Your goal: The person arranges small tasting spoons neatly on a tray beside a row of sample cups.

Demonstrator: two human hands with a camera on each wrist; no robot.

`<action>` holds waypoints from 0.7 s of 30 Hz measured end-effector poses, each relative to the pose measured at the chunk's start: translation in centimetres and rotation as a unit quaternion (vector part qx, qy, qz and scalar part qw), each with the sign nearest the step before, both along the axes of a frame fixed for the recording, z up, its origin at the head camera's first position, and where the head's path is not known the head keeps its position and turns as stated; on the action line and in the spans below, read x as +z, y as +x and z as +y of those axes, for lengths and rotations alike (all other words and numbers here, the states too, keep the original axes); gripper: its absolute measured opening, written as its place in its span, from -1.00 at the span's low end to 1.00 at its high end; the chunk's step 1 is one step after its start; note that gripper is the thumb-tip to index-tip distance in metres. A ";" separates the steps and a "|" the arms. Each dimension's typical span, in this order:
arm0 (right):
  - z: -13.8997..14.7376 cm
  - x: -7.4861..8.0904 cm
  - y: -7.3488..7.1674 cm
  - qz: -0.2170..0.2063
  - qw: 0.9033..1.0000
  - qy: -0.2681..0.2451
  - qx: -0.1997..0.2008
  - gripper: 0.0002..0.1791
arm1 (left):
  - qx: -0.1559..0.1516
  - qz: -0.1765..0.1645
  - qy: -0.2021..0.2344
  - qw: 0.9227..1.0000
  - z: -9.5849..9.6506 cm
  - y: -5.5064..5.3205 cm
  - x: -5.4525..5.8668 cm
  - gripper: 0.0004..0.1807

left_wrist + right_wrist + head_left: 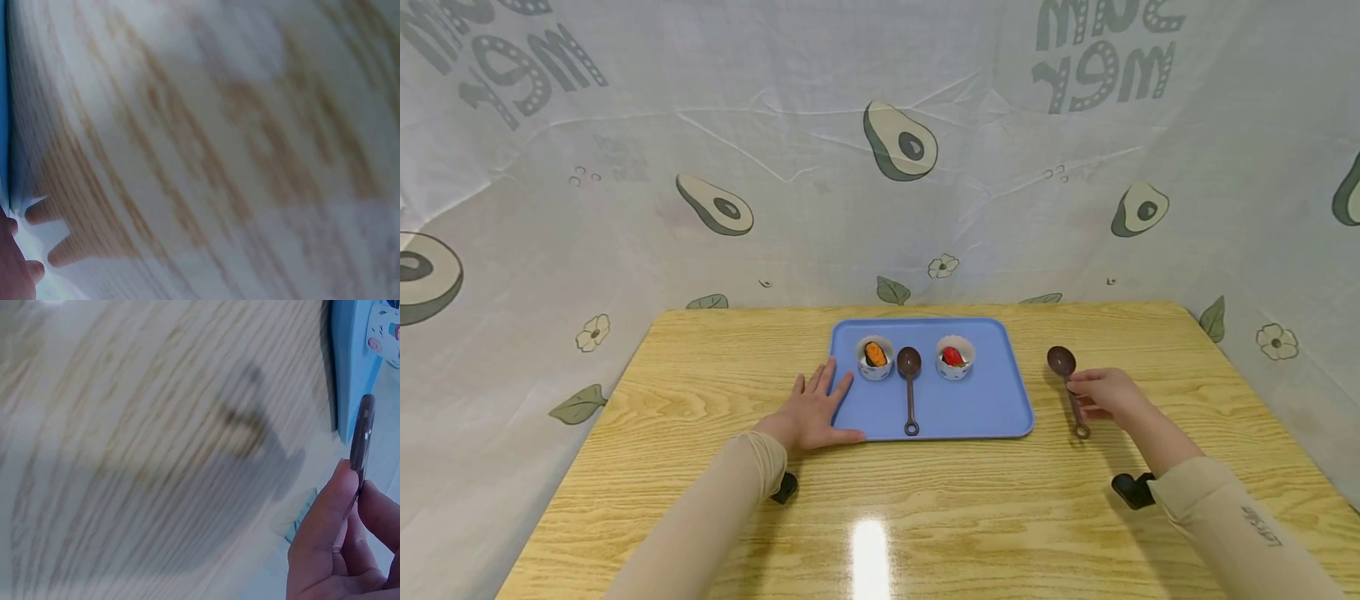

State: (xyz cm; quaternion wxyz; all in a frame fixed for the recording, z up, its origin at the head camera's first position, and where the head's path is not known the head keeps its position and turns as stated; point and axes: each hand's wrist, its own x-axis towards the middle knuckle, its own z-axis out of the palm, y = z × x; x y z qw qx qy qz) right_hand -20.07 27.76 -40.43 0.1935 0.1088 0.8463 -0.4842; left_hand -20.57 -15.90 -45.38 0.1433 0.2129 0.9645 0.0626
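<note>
My right hand pinches the handle of a brown spoon between thumb and fingers, to the right of the blue tray. In the right wrist view the same spoon shows edge-on above the fingertips, over its shadow on the table. With fingers spread, my left hand rests at the tray's lower left corner, its thumb along the front rim. A second brown spoon lies on the tray between two small patterned cups. The left cup holds an orange-topped piece of sushi; the right cup holds a red-topped piece.
The tray sits toward the back of a wood-grain table. A white cloth with avocado prints hangs behind it and at both sides. Black wrist devices show under both forearms.
</note>
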 end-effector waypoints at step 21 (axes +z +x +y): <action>-2.8 0.4 -0.9 0.001 1.000 -0.017 -0.002 -0.50 | 0.001 0.001 0.002 1.000 0.0 0.0 0.0 0.12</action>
